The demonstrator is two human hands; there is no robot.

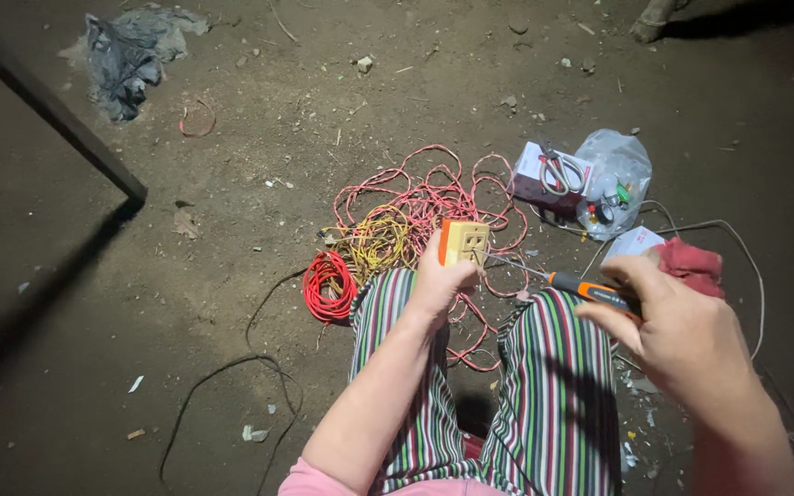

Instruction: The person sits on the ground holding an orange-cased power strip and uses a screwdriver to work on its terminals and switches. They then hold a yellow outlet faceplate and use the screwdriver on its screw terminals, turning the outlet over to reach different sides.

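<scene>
Left hand (436,280) fingers clamp the light, rigid socket box (464,242) by its sides; right hand (677,321) fingers pinch the slim screwdriver (581,287) handle.

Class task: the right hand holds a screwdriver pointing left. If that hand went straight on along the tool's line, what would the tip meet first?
Most likely the socket box held in the left hand. The screwdriver in the right hand has its tip just short of the box, though depth is hard to judge from one view.

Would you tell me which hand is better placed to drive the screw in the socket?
Probably the right hand: it grips the screwdriver, tip near the beige socket that the left hand holds.
</scene>
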